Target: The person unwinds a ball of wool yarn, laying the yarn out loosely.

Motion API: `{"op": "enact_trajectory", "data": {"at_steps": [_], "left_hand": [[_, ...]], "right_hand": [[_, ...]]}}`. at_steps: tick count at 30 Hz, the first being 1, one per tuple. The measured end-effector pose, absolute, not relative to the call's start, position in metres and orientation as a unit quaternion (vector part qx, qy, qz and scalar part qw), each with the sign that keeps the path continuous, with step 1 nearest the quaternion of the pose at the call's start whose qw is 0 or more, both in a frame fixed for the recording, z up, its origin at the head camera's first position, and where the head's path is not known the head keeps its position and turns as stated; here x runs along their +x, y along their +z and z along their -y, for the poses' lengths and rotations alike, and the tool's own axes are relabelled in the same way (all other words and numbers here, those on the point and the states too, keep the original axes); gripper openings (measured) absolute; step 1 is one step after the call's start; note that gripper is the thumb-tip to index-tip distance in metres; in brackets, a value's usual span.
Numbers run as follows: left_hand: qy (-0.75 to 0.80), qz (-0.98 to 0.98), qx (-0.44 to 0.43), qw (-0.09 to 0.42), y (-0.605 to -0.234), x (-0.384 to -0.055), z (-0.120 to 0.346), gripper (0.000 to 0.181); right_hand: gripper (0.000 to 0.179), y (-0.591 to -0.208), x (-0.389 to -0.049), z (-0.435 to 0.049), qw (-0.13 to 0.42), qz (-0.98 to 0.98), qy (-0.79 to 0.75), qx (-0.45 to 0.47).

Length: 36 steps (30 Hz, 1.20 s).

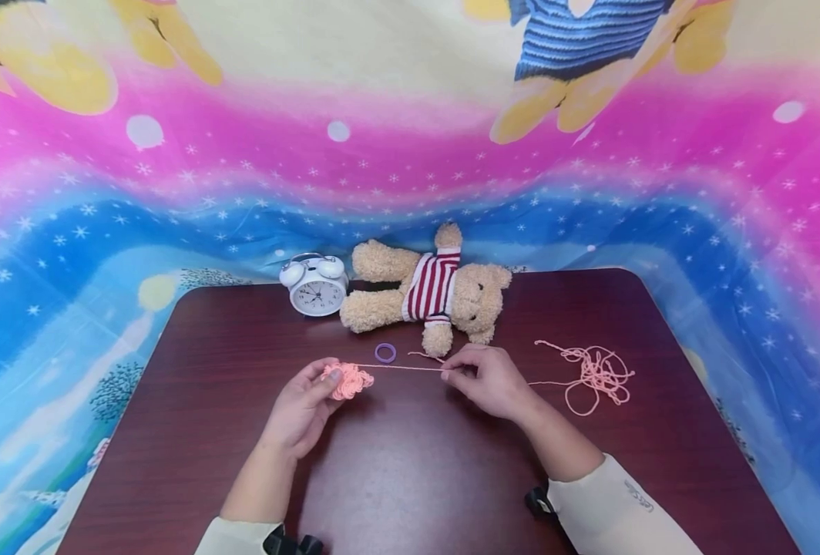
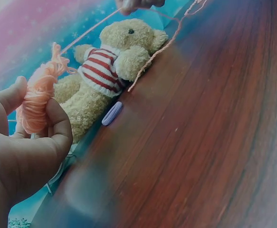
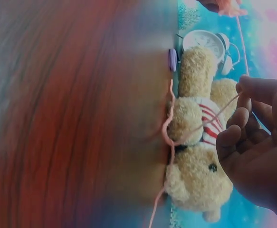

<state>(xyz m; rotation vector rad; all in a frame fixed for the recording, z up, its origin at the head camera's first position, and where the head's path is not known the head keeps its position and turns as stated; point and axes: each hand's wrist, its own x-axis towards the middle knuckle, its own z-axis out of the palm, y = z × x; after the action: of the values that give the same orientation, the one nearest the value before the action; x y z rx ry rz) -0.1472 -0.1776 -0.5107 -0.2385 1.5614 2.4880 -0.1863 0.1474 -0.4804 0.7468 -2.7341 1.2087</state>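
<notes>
My left hand grips a small bundle of peach yarn between thumb and fingers, its loops bunched together. From the bundle a single yarn strand runs taut to the right. My right hand pinches that strand between thumb and forefinger, as the right wrist view also shows. Past the right hand the yarn droops toward the tabletop and leads on to a loose, tangled heap of yarn at the right. In the left wrist view the wound bundle sits upright between thumb and fingers.
A teddy bear in a red-and-white striped shirt lies on its side at the back of the dark wooden table. Beside its feet stands a white alarm clock. A purple ring lies in front of the bear. Printed cloth surrounds the table.
</notes>
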Motion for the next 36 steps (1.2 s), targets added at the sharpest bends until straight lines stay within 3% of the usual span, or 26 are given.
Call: {"op": "enact_trajectory", "data": {"at_steps": [5,15,36], "left_hand": [[0.836,-0.535,-0.078,0.097,-0.510,-0.146,0.183,0.030],[0.837,-0.533,-0.084,0.087,-0.507,-0.146,0.194,0.017],[0.833,-0.541,-0.099,0.067,-0.506,-0.141,0.219,0.025]], "right_hand": [[0.005,-0.478,-0.186,-0.159,0.030,0.894,0.385,0.227],[0.005,-0.475,-0.181,-0.186,0.034,0.903,0.376,0.205],[0.005,-0.468,-0.176,-0.237,0.058,0.924,0.342,0.164]]}}
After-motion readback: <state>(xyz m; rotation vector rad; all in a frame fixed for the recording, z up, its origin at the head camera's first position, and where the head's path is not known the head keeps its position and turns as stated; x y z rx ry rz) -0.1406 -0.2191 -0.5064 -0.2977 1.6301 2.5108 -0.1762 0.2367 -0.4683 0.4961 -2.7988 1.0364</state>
